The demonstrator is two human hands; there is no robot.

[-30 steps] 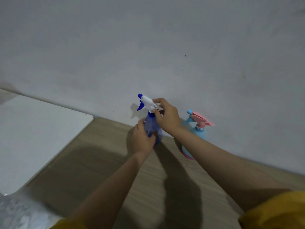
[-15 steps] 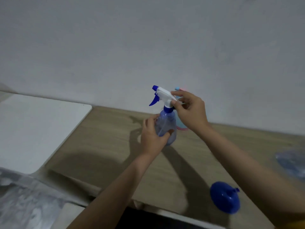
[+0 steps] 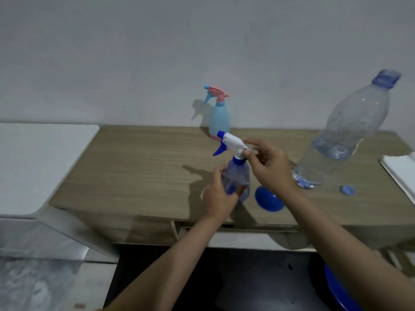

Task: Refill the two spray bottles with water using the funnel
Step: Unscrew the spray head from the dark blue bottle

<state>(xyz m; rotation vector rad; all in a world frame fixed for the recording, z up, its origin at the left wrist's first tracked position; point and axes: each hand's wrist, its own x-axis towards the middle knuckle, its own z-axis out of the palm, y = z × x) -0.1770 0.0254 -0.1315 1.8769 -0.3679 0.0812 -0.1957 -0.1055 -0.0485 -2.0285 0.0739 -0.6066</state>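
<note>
A clear blue spray bottle [image 3: 238,176] with a white and blue trigger head stands near the front of the wooden table [image 3: 139,167]. My left hand [image 3: 219,195] wraps around its body. My right hand [image 3: 269,168] pinches the white trigger head at its rear. A blue funnel [image 3: 268,199] lies on the table just right of the bottle, partly hidden by my right wrist. A light blue spray bottle with a pink head [image 3: 219,115] stands at the back against the wall, untouched.
A large clear water bottle [image 3: 343,135], uncapped, stands at the right; its blue cap [image 3: 347,189] lies beside it. A white surface [image 3: 33,162] adjoins the table's left side. White paper [image 3: 402,171] lies at the far right edge. A blue round object [image 3: 339,292] sits below the table.
The view has tilted down and pulled back. Both hands have brought the clear blue spray bottle from the wall toward the table's front, beside the funnel. The pink-headed bottle stayed at the back.
</note>
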